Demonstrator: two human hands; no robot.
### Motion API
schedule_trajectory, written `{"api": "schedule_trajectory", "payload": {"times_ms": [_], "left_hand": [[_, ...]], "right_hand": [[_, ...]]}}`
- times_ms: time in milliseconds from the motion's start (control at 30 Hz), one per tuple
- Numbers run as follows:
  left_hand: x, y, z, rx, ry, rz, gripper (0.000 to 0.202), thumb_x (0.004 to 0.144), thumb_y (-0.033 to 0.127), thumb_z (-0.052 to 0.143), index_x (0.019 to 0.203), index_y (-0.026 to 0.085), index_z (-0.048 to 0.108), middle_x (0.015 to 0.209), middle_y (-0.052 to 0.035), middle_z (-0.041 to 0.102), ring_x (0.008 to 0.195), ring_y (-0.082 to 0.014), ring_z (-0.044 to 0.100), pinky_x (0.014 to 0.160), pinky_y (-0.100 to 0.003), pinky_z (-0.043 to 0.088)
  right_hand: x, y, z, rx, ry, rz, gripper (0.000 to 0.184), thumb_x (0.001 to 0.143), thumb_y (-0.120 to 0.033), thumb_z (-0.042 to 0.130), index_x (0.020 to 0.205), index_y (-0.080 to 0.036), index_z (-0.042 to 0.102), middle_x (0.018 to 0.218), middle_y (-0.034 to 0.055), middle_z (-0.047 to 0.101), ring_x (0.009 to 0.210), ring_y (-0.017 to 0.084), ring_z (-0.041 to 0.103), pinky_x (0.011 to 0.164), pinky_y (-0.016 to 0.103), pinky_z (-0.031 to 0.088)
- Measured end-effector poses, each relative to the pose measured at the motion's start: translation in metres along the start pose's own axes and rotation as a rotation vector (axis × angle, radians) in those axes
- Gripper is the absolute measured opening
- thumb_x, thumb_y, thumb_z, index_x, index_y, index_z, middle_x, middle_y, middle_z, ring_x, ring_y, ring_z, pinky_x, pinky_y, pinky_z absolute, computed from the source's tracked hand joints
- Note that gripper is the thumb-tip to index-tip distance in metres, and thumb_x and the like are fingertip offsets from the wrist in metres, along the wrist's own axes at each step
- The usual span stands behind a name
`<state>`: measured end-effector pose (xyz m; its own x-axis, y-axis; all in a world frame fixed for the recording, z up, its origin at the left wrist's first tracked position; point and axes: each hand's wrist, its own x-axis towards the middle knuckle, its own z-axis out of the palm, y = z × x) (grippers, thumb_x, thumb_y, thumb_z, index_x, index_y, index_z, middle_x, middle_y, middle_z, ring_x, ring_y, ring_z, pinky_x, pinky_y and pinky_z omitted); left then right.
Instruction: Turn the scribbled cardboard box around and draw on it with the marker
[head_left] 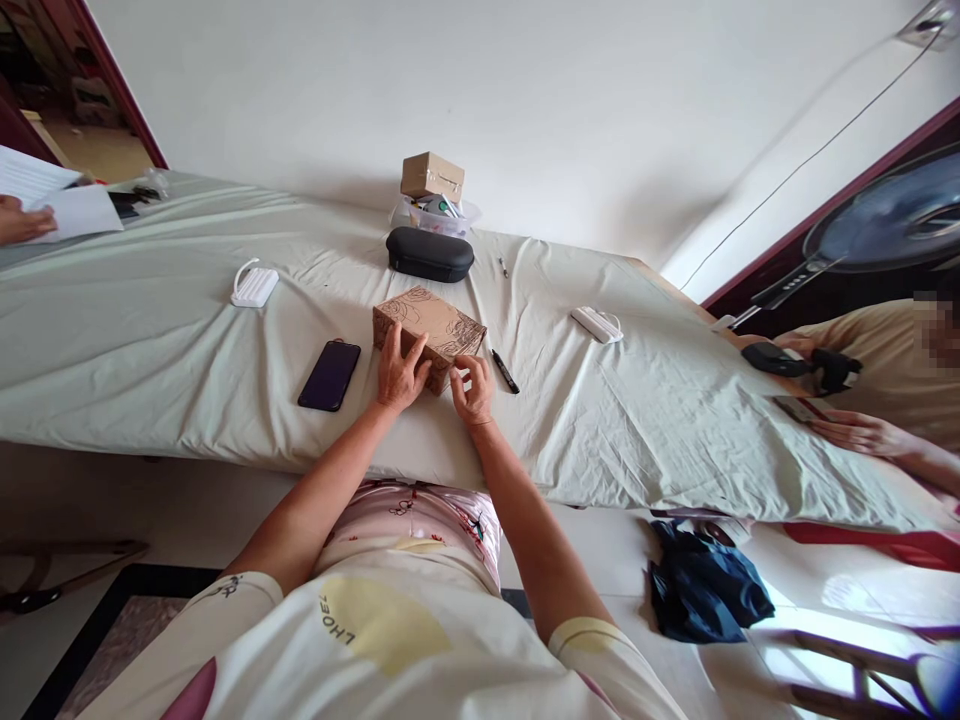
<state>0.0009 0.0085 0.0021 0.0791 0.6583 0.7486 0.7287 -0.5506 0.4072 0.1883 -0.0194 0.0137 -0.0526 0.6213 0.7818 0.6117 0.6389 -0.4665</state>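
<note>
A brown cardboard box with line drawings on it lies on the pale green tablecloth in front of me. My left hand rests on the box's near left side with fingers spread flat against it. My right hand is at the box's near right corner, its fingers curled and pinching at the edge. A black pen lies just right of my right hand. A dark phone lies face up to the left of my left hand.
Behind the box sit a black glasses case, a clear tub and a small cardboard box. White devices lie left and right. Another person's hand rests at the right; a hand on papers at far left.
</note>
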Motion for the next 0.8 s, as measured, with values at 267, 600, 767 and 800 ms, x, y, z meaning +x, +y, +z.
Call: {"api": "schedule_trajectory", "payload": {"times_ms": [267,600,767,800], "left_hand": [[-0.003,0.000,0.004,-0.108,-0.019,0.105,0.068,0.102,0.061,0.050,0.151,0.014,0.050,0.166,-0.0246,0.037,0.160,-0.0383,0.030,0.129,-0.057,0.029],[-0.001,-0.003,0.003,-0.198,0.037,0.008,0.047,0.109,0.046,0.034,0.135,0.020,0.064,0.162,-0.0160,0.046,0.151,-0.0283,0.046,0.125,-0.047,0.040],[-0.001,-0.008,0.004,-0.228,0.087,-0.036,0.046,0.110,0.045,0.032,0.128,0.024,0.069,0.156,-0.0137,0.052,0.145,-0.0257,0.052,0.123,-0.045,0.045],[0.000,-0.009,0.004,-0.228,0.101,-0.040,0.046,0.110,0.044,0.032,0.128,0.024,0.069,0.154,-0.0137,0.054,0.144,-0.0256,0.053,0.122,-0.045,0.046]], "right_hand": [[0.000,-0.011,0.005,-0.047,-0.104,-0.085,0.035,0.107,-0.034,0.044,0.131,-0.023,0.067,0.115,0.0124,0.070,0.106,0.023,0.069,0.093,0.039,0.061],[0.005,0.016,-0.009,-0.202,0.116,0.339,0.038,0.104,-0.034,0.043,0.129,-0.021,0.068,0.108,0.0090,0.068,0.081,0.016,0.066,0.085,0.033,0.058],[0.006,0.025,-0.009,-0.115,0.212,0.395,0.036,0.101,-0.038,0.047,0.127,-0.023,0.067,0.107,0.0076,0.068,0.086,0.017,0.066,0.075,0.030,0.057],[0.006,0.025,-0.008,-0.079,0.195,0.383,0.037,0.101,-0.039,0.047,0.129,-0.023,0.066,0.103,0.0069,0.068,0.085,0.016,0.066,0.074,0.029,0.057]]}}
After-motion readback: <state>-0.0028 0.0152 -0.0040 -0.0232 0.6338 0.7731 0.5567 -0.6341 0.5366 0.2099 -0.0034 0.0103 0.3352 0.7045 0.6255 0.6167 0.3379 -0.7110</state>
